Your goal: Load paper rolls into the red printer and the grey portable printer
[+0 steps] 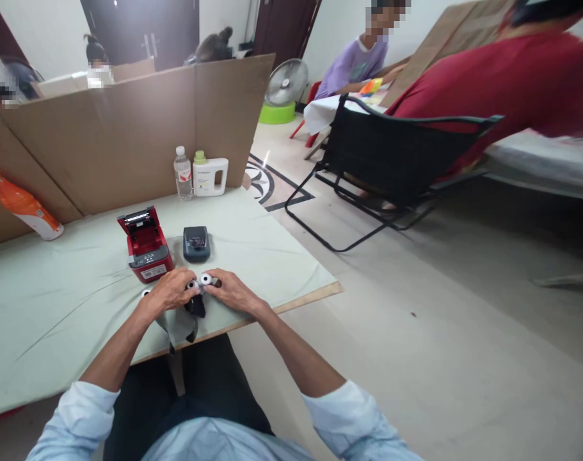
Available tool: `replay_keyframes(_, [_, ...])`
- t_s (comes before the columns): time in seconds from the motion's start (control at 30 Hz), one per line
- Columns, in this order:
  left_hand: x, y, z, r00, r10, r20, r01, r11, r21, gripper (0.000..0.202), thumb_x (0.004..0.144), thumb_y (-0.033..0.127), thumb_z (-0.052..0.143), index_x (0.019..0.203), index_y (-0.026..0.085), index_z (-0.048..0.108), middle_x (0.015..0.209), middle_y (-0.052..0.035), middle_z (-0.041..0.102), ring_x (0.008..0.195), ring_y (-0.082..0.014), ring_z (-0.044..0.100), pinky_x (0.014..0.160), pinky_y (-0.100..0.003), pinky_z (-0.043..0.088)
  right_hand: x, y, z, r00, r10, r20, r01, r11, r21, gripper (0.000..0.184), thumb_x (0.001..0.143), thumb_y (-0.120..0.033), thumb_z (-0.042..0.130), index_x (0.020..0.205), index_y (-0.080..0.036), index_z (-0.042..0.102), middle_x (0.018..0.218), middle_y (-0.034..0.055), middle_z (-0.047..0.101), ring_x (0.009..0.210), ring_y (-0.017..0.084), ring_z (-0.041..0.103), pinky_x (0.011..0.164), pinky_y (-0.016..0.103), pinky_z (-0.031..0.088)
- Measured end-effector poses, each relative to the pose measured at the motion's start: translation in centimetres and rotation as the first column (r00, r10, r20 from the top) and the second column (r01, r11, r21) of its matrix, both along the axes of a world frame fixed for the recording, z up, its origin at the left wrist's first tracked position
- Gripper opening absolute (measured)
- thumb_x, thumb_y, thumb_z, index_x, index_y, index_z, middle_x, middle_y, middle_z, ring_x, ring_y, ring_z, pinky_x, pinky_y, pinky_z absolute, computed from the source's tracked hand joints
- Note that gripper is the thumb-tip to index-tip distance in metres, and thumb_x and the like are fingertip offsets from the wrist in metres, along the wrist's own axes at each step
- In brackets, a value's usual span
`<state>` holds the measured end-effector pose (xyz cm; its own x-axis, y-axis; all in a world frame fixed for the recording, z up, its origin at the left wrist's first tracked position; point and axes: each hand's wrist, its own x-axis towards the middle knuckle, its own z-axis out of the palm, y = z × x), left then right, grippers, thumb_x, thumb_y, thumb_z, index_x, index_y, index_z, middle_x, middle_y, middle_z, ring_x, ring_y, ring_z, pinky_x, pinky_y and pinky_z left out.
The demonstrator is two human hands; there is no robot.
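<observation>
My left hand (pixel 173 289) is closed on a small white paper roll (pixel 192 285) with a dark core. Beside it, my right hand (pixel 231 289) pinches a second white paper roll (pixel 205 280), so the two rolls sit close together. Below them lies a black item (pixel 196 307) whose kind I cannot make out. Another white roll (pixel 146 293) shows partly behind my left wrist. Just beyond my hands stands a red label printer (pixel 150 250) with its lid raised and its bay visible. To its right rests a dark grey handheld device (pixel 196 244), apparently a small printer.
An orange bottle (pixel 25 205) tilts at the left of the cloth-covered table (pixel 80 307). A clear bottle (pixel 182 174) and a white jug (pixel 210 177) stand before a cardboard screen (pixel 137 128). Past the table edge are a black folding chair (pixel 391 147), a fan (pixel 286 83) and other people.
</observation>
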<state>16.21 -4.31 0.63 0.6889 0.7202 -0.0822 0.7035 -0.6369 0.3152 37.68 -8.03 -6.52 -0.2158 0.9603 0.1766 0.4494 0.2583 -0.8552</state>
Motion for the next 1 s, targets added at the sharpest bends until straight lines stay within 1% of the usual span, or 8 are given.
replay_keyframes(0.13, [-1.1,-0.1,-0.5,0.999,0.017,0.040,-0.018,1.000,0.019,0.019,0.095,0.028,0.063,0.112,0.022,0.068,0.112,-0.0085,0.073,0.108,-0.0253,0.067,0.095,-0.036,0.053,-1.9,-0.1,0.4,1.000,-0.018,0.019,0.018,1.000,0.007,0.027,0.088,-0.027,0.063,0.111,-0.017,0.071,0.105,0.0080,0.073,0.091,0.022,0.065,0.085,0.033,0.049])
replay_keyframes(0.27, [-2.6,-0.3,-0.2,0.999,0.023,-0.049,-0.020,0.999,0.050,0.017,0.093,0.027,0.066,0.108,0.019,0.070,0.107,-0.0105,0.074,0.104,-0.0270,0.068,0.091,-0.036,0.053,-4.4,-0.1,0.9,1.000,0.010,0.018,-0.010,1.000,0.008,0.021,0.091,-0.028,0.060,0.104,-0.017,0.072,0.096,0.0058,0.070,0.085,0.020,0.062,0.079,0.030,0.046])
replay_keyframes(0.43, [-4.4,-0.8,0.2,0.999,0.034,0.009,-0.034,0.999,0.039,0.014,0.093,0.024,0.065,0.104,0.018,0.072,0.104,-0.0101,0.075,0.099,-0.0247,0.070,0.090,-0.034,0.054,-6.8,-0.3,1.0,0.999,0.043,-0.002,-0.043,0.999,0.012,0.021,0.095,-0.033,0.058,0.103,-0.018,0.070,0.094,0.0047,0.065,0.088,0.020,0.059,0.082,0.031,0.046])
replay_keyframes(0.53, [-5.7,-1.0,0.9,0.989,0.052,0.142,-0.054,0.998,0.012,0.025,0.093,0.027,0.065,0.115,0.020,0.071,0.115,-0.0096,0.075,0.106,-0.0245,0.071,0.097,-0.035,0.054,-6.7,-0.7,1.1,0.996,0.066,-0.058,-0.068,0.997,-0.027,0.028,0.096,-0.041,0.058,0.110,-0.018,0.067,0.100,0.0052,0.064,0.090,0.020,0.059,0.084,0.032,0.047])
replay_keyframes(0.6, [-6.9,-1.1,1.6,0.972,0.109,0.208,-0.116,0.993,0.024,0.030,0.093,0.027,0.062,0.121,0.021,0.071,0.122,-0.0097,0.075,0.113,-0.0258,0.070,0.104,-0.038,0.052,-6.3,-1.0,1.3,0.994,0.067,-0.086,-0.074,0.995,-0.072,0.033,0.097,-0.046,0.056,0.111,-0.018,0.067,0.100,0.0051,0.063,0.088,0.019,0.059,0.083,0.032,0.048])
replay_keyframes(0.73, [-9.4,-1.7,2.4,0.948,0.222,0.228,-0.235,0.971,0.030,0.037,0.088,0.020,0.057,0.122,0.022,0.072,0.125,-0.0083,0.075,0.114,-0.0260,0.070,0.106,-0.041,0.052,-5.4,-1.5,1.4,0.993,0.064,-0.100,-0.076,0.989,-0.123,0.037,0.098,-0.050,0.054,0.114,-0.019,0.067,0.100,0.0045,0.063,0.087,0.019,0.059,0.082,0.032,0.048])
replay_keyframes(0.9, [-10.9,-2.9,1.2,0.951,0.259,0.166,-0.266,0.964,0.021,0.043,0.080,0.018,0.063,0.123,0.021,0.071,0.127,-0.0089,0.074,0.115,-0.0278,0.069,0.105,-0.042,0.053,-4.9,-1.8,1.5,0.989,0.082,-0.121,-0.098,0.987,-0.128,0.039,0.099,-0.050,0.053,0.121,-0.022,0.068,0.106,0.0053,0.065,0.090,0.020,0.060,0.086,0.033,0.050])
replay_keyframes(1.0, [-10.7,-3.4,0.2,0.952,0.264,0.156,-0.273,0.961,0.036,0.038,0.081,0.020,0.064,0.118,0.023,0.071,0.123,-0.0082,0.074,0.117,-0.0290,0.068,0.104,-0.042,0.054,-4.7,-1.9,1.7,0.988,0.087,-0.126,-0.103,0.987,-0.125,0.043,0.098,-0.050,0.055,0.128,-0.021,0.066,0.115,0.0081,0.065,0.095,0.021,0.062,0.090,0.036,0.052])
